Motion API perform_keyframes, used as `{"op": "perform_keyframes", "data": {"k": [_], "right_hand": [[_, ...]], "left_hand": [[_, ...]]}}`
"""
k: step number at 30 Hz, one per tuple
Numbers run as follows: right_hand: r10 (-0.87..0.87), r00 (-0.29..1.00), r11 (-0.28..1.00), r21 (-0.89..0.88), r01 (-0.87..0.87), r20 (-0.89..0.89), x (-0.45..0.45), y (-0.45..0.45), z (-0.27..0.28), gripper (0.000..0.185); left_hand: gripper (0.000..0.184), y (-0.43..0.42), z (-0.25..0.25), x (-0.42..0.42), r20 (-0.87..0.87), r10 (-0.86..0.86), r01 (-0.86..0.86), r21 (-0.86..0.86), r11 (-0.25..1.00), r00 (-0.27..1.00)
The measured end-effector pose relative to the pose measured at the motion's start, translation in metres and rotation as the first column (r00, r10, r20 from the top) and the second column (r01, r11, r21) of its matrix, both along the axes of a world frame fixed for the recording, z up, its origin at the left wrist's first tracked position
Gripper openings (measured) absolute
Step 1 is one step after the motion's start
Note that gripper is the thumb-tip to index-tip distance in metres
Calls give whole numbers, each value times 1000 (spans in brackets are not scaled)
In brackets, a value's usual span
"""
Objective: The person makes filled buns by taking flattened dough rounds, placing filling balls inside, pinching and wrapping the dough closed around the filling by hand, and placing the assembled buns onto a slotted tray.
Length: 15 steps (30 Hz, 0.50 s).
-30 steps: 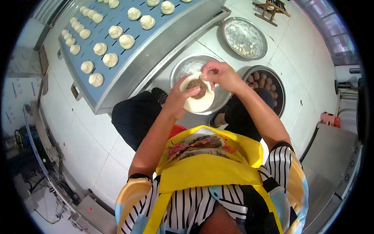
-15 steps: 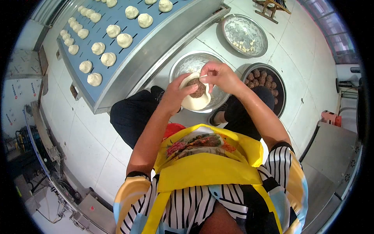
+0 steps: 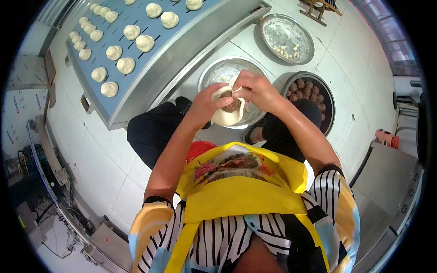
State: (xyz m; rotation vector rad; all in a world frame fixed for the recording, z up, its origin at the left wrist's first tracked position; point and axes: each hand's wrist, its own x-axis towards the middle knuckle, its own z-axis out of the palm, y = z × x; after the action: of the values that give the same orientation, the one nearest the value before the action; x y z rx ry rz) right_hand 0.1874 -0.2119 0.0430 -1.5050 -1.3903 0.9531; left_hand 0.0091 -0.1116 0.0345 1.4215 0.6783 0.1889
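Note:
A round dough wrapper (image 3: 225,119) is cupped around a brown meat filling ball (image 3: 232,106) above a metal basin. My left hand (image 3: 205,105) is closed on the wrapper from the left, its thumb resting on the filling. The fingers of my right hand (image 3: 257,91) pinch the wrapper's upper right rim, partly covering the filling. Beneath both hands the metal basin (image 3: 205,77) has a floury inside. A dark bowl (image 3: 331,102) of several meat filling balls (image 3: 304,92) sits to the right, by my knee.
On the left, a blue perforated tray (image 3: 116,84) in a metal frame carries several filled buns (image 3: 125,65). A floury metal pan (image 3: 284,34) with dough scraps lies beyond the basin. A wooden stool (image 3: 314,13) stands at the back, a metal cabinet (image 3: 384,177) at the right.
My right fingers have moved in over the filling, folding the wrapper's upper rim inward. Less of the filling shows now. My left hand keeps its hold.

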Motion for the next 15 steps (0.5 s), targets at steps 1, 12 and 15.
{"op": "perform_keyframes", "data": {"k": [1,12,15], "right_hand": [[-66,998,997,-28,66,4,-1,0,0,8],[43,988,999,-26,-47,-146,-6,3,-12,8],[95,995,995,-17,-96,-20,-8,3,-8,10]], "left_hand": [[48,-1,-7,1,-18,70,-68,68,995,997],[46,10,-21,-8,-93,-104,121,189,975,990],[48,23,-22,-5,-134,-265,289,211,934,955]]}}
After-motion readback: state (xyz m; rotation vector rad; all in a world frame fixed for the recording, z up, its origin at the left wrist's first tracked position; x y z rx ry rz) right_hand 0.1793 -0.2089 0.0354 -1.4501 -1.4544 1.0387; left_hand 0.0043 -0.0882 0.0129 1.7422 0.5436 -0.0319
